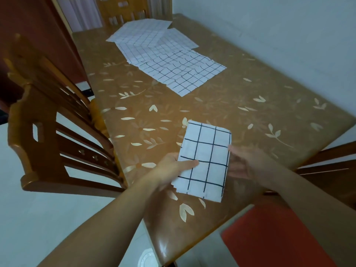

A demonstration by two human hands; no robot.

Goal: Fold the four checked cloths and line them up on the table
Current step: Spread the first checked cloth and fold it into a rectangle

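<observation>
A folded white cloth with dark checks [206,151] is a narrow rectangle over the near part of the table. My left hand [173,168] holds its left edge, thumb lying on top. My right hand [242,164] is at its right edge with fingers fairly straight against the side. Three unfolded checked cloths [179,70] lie spread flat and overlapping toward the far end of the table.
The table [250,116] has a glossy brown top with a leaf pattern. A wooden chair [48,116] stands at its left side, another chair [125,12] at the far end, and a chair with a red seat [273,236] at near right. A wall runs along the right.
</observation>
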